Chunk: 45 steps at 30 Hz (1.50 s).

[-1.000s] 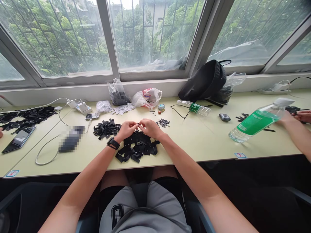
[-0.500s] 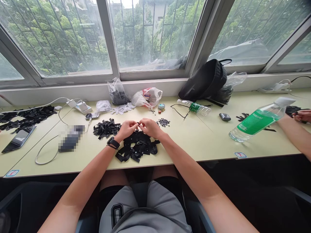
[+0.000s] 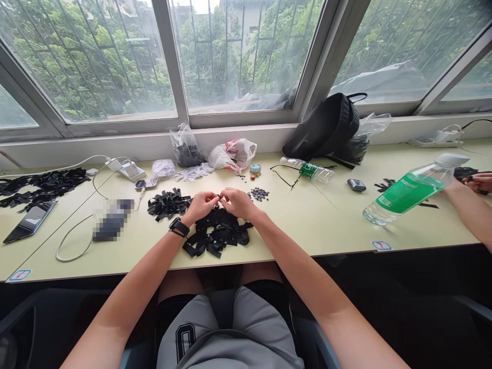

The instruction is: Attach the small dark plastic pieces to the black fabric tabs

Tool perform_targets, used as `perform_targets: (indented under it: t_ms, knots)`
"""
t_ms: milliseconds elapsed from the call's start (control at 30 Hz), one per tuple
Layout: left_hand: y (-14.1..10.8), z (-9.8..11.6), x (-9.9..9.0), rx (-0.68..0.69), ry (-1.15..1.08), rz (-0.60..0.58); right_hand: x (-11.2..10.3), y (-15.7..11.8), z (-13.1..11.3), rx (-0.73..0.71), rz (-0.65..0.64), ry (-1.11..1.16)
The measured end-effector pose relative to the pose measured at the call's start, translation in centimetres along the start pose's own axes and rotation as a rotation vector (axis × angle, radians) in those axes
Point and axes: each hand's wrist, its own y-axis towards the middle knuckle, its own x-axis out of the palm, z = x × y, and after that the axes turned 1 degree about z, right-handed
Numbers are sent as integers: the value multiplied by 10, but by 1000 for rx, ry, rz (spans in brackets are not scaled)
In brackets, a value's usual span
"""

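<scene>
My left hand (image 3: 203,204) and my right hand (image 3: 236,202) meet at the fingertips, both pinched on a small dark piece (image 3: 219,197) that is mostly hidden. Below them lies a pile of black strips with small shiny dots (image 3: 217,236). To the left of my left hand is a second heap of black strips (image 3: 168,203). Small dark round parts (image 3: 259,193) lie scattered just right of my right hand. A black watch (image 3: 179,226) is on my left wrist.
Behind my hands are a white plastic bag (image 3: 232,155), a small round tin (image 3: 255,169) and glasses (image 3: 286,177). An upright, tilted-looking bottle (image 3: 411,192) stands at the right, near another person's hand (image 3: 480,182). A phone (image 3: 31,220) and cables lie left.
</scene>
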Motion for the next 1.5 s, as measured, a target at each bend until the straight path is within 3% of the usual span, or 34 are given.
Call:
perform_targets:
  t_ms: [1500]
  knots:
    - [1, 1, 0, -12, -31, 16, 2, 2, 3, -11, 10, 67]
